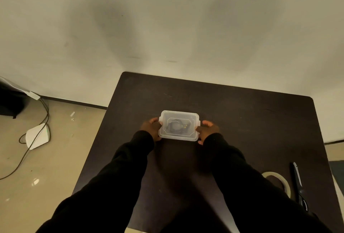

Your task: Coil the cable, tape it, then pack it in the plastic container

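A: Item one?
B: Plastic container [179, 125], translucent, lid on. Stood flat on the dark table [232, 113], near its middle, long side across the view.

A: Contents?
B: Coiled cable [176, 125], seen dimly through the lid as a dark loop. Tape on it too blurred to tell.

A: Hands?
B: Left hand [151, 128] pressed against the container's left end, fingers curled round the edge by the side latch. Right hand [207, 130] pressed likewise against the right end, thumb near the front corner. Both closed on the container, one at each end. Black sleeves [242, 173] down to the wrists.

A: Lifted or resting?
B: Could not tell for certain; appeared to sit on the tabletop.

A: Other items on the table?
B: Roll of tape [279, 179], pale, lying flat near the right front edge, partly hidden behind the right sleeve. Scissors [297, 184], dark-handled, just beside the roll on its right, blades pointing away. Both well apart from the container.

A: Off the table?
B: White device [38, 135] on the floor at left, dark cord [37, 139] running across it. Dark object [11, 100] in the far left corner. Plain pale wall [167, 18] behind.
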